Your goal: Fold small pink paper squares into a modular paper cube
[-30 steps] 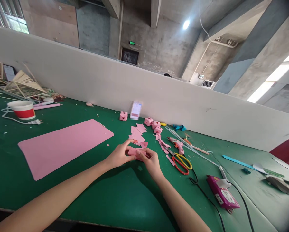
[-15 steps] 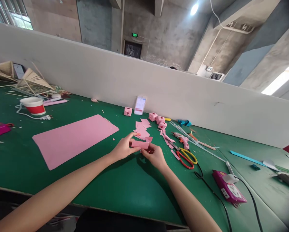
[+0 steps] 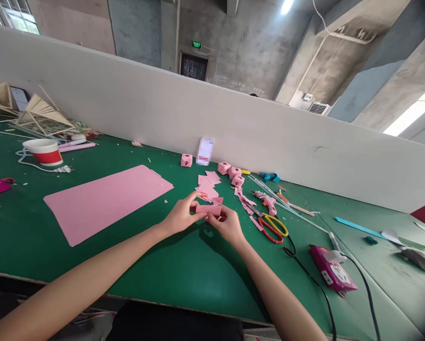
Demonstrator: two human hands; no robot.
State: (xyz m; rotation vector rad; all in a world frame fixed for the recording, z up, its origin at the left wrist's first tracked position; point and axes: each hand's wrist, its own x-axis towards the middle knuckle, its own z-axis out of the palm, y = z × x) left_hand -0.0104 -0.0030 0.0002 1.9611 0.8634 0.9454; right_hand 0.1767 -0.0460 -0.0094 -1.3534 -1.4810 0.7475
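Note:
Between my two hands is a small folded pink paper piece (image 3: 208, 209), held above the green table. My left hand (image 3: 181, 215) pinches its left end, and a reddish band or mark shows on one finger. My right hand (image 3: 229, 226) grips the right end between thumb and fingers. Just beyond the hands lie loose pink paper pieces (image 3: 206, 188). Several folded pink paper shapes (image 3: 186, 160) with dark openings stand near the partition. A large pink sheet (image 3: 108, 203) lies flat to the left.
Right of my hands are scissors (image 3: 274, 228) with red and yellow handles, a pink glue gun (image 3: 267, 201) and a magenta power strip (image 3: 333, 269) with black cable. A red and white cup (image 3: 45, 152) stands at left. A white partition (image 3: 269, 132) runs behind.
The pink piece has tilted slightly and now looks narrower between my fingers. Both hands keep their hold. The whole view has shifted a little.

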